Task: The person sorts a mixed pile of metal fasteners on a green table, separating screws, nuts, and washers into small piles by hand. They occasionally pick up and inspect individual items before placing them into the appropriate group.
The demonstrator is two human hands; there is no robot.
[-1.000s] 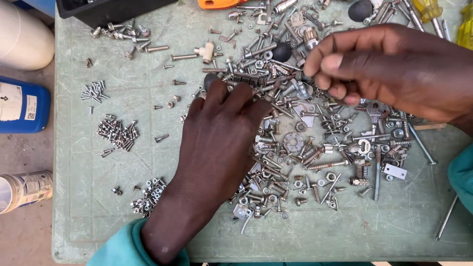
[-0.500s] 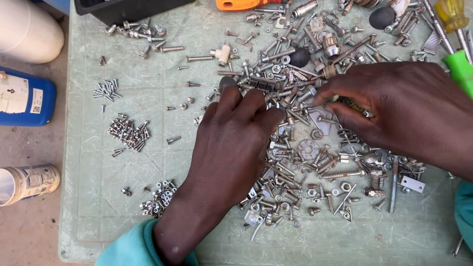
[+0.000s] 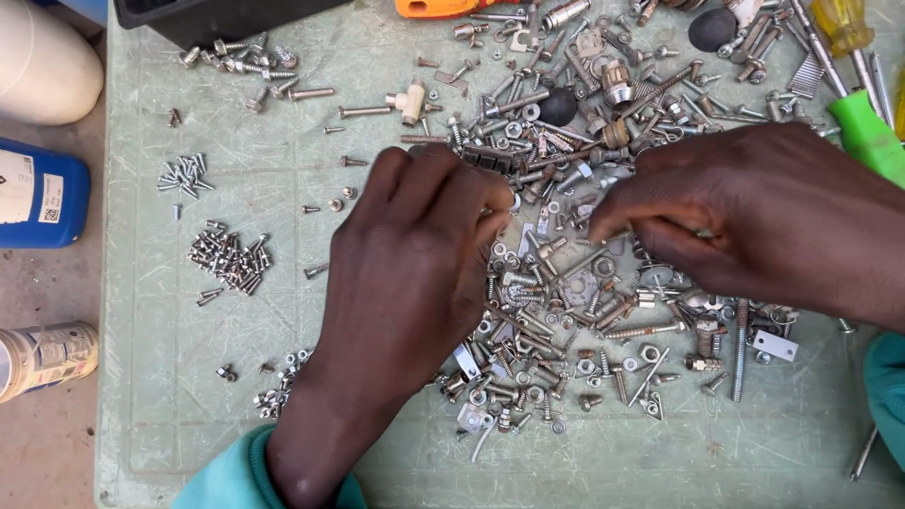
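A large mixed heap of screws, nuts and bolts (image 3: 575, 283) fills the frame's centre, still unsorted. The left hand (image 3: 410, 273) and right hand (image 3: 754, 212) pinch into it, fingers curled; whether gripping, cannot tell. Small sorted piles (image 3: 226, 259) lie at left on the green counter (image 3: 283, 311).

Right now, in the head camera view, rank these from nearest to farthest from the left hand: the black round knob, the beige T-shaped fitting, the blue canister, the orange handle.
From the left hand:
1. Beige T-shaped fitting, just above it.
2. Black round knob, up and right.
3. Orange handle, at the top edge.
4. Blue canister, far left, off the table.
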